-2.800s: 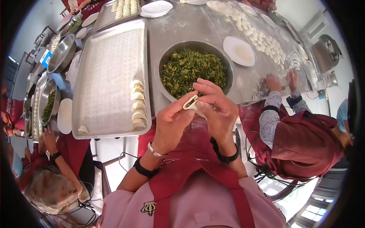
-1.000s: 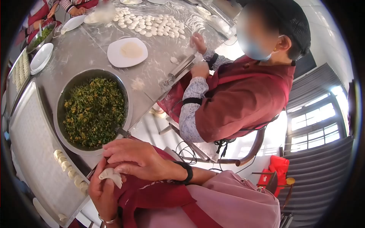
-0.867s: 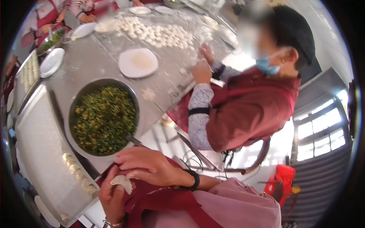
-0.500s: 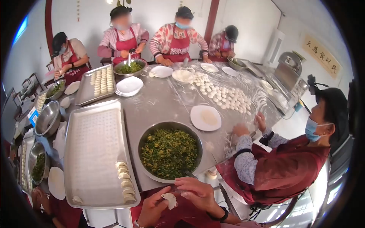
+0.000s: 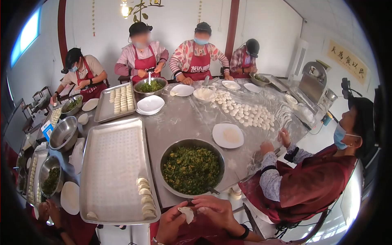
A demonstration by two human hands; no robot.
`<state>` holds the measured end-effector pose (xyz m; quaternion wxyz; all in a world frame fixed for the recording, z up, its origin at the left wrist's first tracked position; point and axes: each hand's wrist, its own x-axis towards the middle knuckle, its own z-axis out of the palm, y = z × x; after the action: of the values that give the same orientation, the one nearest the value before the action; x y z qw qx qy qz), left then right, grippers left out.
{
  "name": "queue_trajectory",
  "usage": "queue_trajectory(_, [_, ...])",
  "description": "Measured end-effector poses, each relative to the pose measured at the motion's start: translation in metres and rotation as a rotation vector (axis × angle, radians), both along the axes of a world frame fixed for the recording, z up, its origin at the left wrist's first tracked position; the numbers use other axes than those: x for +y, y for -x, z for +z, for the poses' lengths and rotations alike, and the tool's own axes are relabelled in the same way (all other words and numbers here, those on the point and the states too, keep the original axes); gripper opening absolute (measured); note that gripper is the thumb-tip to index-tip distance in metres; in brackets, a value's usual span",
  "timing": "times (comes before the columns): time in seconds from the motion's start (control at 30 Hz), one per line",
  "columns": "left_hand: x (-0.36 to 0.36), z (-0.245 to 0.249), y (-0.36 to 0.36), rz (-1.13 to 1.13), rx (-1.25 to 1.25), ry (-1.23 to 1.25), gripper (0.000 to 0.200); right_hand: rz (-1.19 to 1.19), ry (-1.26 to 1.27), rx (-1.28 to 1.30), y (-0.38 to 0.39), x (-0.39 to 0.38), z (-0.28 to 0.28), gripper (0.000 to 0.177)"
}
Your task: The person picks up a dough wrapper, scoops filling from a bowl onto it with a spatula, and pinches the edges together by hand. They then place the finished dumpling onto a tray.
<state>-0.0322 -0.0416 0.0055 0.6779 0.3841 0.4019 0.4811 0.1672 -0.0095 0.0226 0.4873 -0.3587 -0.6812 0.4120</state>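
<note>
At the table's front edge, my left hand [image 5: 170, 223] pinches a folded dumpling [image 5: 187, 214] between thumb and fingers. From the other side my right hand [image 5: 217, 211] closes in with bent fingers at the dumpling's right edge; its fingertips are partly hidden. Just beyond my hands stands a steel bowl [image 5: 223, 170] of chopped green and yellow filling [image 5: 190, 169], with a dark utensil handle [image 5: 213, 191] at its near rim. To my left lies a large metal tray [image 5: 114, 171]. A column of several dumplings [image 5: 146, 197] lines its right side, and one dumpling [image 5: 92, 215] lies in the near left corner.
A white plate [image 5: 220, 143] holds a pale wrapper beyond the bowl. Many dough pieces [image 5: 245, 110] lie on the floured table [image 5: 183, 122]. A co-worker [image 5: 310, 179] sits close on my right; others stand across the table. Stacked plates [image 5: 150, 105] and another dumpling tray [image 5: 107, 107] are farther back.
The camera has turned up and left, so the scene sits farther right and lower. Both my hands stay at the dumpling, with only slight finger movement.
</note>
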Motion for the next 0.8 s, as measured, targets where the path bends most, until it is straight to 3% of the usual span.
queue_trajectory(0.33, [-0.009, 0.001, 0.009, 0.044, -0.11, 0.056, 0.044, 0.04, -0.026, 0.036, 0.001, 0.008, -0.008, 0.019])
queue_trajectory(0.43, [-0.01, -0.004, 0.011, 0.004, -0.103, 0.019, 0.036, 0.011, 0.058, 0.016, 0.001, 0.008, -0.002, 0.017])
queue_trajectory(0.53, [-0.012, 0.01, 0.007, 0.04, -0.074, 0.124, 0.043, -0.012, 0.205, 0.025, -0.003, 0.009, 0.008, 0.016])
queue_trajectory(0.8, [-0.01, 0.011, 0.007, 0.057, -0.097, 0.108, 0.042, -0.085, 0.112, 0.052, -0.02, 0.024, 0.008, 0.016])
